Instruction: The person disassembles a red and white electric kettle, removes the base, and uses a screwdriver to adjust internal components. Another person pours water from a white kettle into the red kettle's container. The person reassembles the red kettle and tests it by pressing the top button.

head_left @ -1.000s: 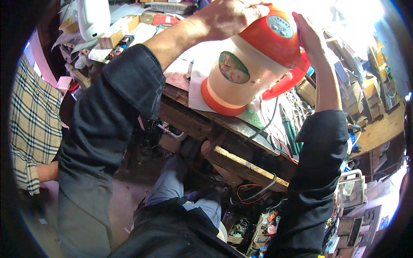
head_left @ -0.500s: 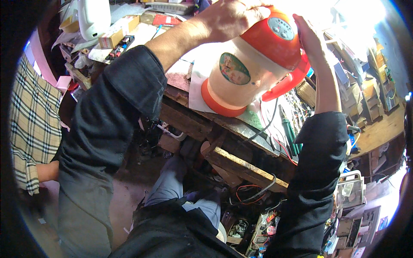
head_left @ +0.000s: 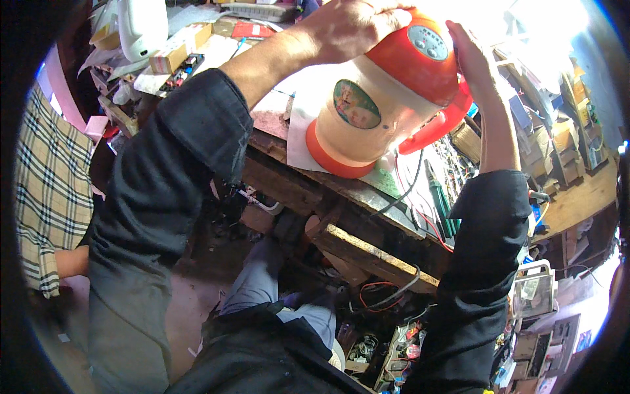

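A jug-shaped appliance, like a soy milk maker, [head_left: 367, 108] stands at the front edge of the workbench, with a cream body, red base and red handle. An oval picture decorates its side. Its red head [head_left: 410, 69] carries a grey control panel [head_left: 428, 43]. My left hand [head_left: 357, 29] is closed on the head's upper left, the thumb along the panel side. My right hand [head_left: 471, 56] grips the head's right side, above the handle [head_left: 436, 125]. Glare and the head itself hide part of the fingers. The head sits on the body without a visible gap.
Beneath the appliance lies white paper [head_left: 298, 141]. Green-handled pliers [head_left: 441, 200] and loose wires [head_left: 413, 187] are right of it. A cardboard box [head_left: 182, 47] and white device [head_left: 141, 29] stand at far left. Near the left edge is another person's checked sleeve [head_left: 39, 262].
Almost nothing differs. The appliance and my left forearm have shifted very slightly left; both hands keep their hold on the head.
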Available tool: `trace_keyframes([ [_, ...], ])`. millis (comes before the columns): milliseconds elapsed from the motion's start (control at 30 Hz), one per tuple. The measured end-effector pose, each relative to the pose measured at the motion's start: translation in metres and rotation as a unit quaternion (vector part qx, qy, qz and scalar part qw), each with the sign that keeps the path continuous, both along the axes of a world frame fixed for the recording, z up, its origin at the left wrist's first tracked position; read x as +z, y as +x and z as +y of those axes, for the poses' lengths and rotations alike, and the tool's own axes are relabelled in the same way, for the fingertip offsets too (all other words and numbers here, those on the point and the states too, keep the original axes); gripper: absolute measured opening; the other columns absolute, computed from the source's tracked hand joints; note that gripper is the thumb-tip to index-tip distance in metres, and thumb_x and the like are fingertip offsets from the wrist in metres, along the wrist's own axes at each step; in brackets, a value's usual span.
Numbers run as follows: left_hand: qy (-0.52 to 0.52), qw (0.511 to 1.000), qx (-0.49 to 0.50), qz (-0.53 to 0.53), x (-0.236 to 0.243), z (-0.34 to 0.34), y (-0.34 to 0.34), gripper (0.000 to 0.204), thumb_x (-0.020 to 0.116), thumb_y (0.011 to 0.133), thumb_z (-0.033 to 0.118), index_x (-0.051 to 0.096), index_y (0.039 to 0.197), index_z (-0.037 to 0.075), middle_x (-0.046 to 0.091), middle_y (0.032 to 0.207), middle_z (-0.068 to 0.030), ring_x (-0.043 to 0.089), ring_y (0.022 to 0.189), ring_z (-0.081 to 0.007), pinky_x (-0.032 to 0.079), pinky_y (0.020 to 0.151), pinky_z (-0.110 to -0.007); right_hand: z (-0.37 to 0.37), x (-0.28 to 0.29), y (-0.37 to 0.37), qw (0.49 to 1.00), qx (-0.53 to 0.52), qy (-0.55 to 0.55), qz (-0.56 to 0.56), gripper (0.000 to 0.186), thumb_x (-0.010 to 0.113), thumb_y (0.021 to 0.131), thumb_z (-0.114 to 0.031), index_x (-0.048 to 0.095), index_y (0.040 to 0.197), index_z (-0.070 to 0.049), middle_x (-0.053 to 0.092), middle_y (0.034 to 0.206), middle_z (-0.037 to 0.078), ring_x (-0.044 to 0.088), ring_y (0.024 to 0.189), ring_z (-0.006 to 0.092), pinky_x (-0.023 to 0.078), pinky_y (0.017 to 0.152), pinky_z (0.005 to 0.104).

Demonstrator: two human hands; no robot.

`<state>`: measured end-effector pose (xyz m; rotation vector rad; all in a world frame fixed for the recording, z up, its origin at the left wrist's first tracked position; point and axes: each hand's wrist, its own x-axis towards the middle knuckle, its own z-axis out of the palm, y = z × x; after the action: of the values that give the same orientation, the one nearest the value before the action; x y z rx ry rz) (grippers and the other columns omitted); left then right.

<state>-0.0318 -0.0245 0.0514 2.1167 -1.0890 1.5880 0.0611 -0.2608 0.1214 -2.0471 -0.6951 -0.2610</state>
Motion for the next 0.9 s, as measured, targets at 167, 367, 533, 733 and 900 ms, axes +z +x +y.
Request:
trace_keyframes([
  [167,0.004,1.0,-0.008,-0.012,0.0,0.0,0.002,0.033,0.049,0.105,0.01,0.06,0.127,-0.013,0.065,0.128,-0.0297,0.067,0.116,-0.0395,0.054,0.103,-0.04,0.002,0.0,-0.004,1.0,-0.003,0.002,-0.002,0.047,0.06,0.098,-0.054,0.068,0.121,-0.015,0.064,0.098,-0.003,0.056,0.086,0.0065,0.044,0.081,0.0253],
  [367,0.024,0.998,0.017,-0.052,0.001,0.0,0.002,0.031,0.051,0.104,0.008,0.061,0.124,-0.012,0.065,0.127,-0.0295,0.068,0.114,-0.0395,0.055,0.102,-0.041,-0.003,0.002,0.01,0.999,-0.018,-0.031,0.015,0.05,0.06,0.097,-0.056,0.068,0.124,-0.014,0.067,0.103,-0.002,0.058,0.09,0.0078,0.045,0.085,0.026],
  [533,0.028,0.998,0.017,-0.059,0.001,0.0,0.002,0.029,0.052,0.103,0.007,0.062,0.122,-0.012,0.066,0.127,-0.0293,0.068,0.113,-0.0393,0.056,0.102,-0.041,-0.011,0.004,0.027,1.0,-0.015,-0.003,0.014,0.05,0.059,0.098,-0.055,0.068,0.126,-0.015,0.065,0.099,-0.003,0.056,0.086,0.0067,0.044,0.081,0.0253],
  [733,0.019,0.998,0.005,-0.055,0.001,0.001,0.003,0.027,0.053,0.101,0.007,0.063,0.12,-0.011,0.065,0.128,-0.0294,0.068,0.113,-0.0394,0.056,0.1,-0.042,-0.004,-0.002,0.01,1.0,0.009,0.006,-0.024,0.045,0.059,0.098,-0.054,0.07,0.12,-0.015,0.065,0.092,-0.004,0.054,0.079,0.0056,0.043,0.075,0.025],
  [900,0.035,0.996,0.021,-0.081,0.001,0.002,0.003,0.027,0.054,0.101,0.008,0.064,0.118,-0.01,0.065,0.128,-0.0296,0.069,0.112,-0.0392,0.056,0.1,-0.041,0.006,-0.005,0.001,0.998,-0.008,0.059,-0.037,0.035,0.06,0.1,-0.045,0.073,0.099,-0.013,0.066,0.078,-0.005,0.051,0.066,0.0046,0.039,0.058,0.0256],
])
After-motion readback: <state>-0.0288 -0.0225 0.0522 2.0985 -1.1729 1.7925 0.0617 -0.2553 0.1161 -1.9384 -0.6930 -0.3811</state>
